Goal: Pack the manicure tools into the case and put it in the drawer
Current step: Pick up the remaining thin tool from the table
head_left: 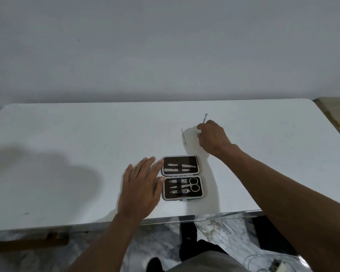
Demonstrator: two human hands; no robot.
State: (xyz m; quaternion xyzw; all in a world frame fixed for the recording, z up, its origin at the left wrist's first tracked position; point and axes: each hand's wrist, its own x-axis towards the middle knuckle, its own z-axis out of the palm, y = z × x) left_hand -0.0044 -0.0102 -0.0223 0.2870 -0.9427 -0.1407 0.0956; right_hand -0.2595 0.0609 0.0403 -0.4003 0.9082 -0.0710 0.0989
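A dark manicure case lies open flat near the table's front edge. Its far half holds two metal tools, its near half clippers and small scissors. My left hand rests flat on the table, fingers spread, touching the case's left side. Farther back, my right hand pinches a thin metal pick whose tip sticks up past the fingers. A second thin metal tool lies loose on the table just left of that hand.
The white table runs against a plain wall. Below its front edge are a marble floor, my dark shoes and some white cable at lower right. A wooden surface borders the far right.
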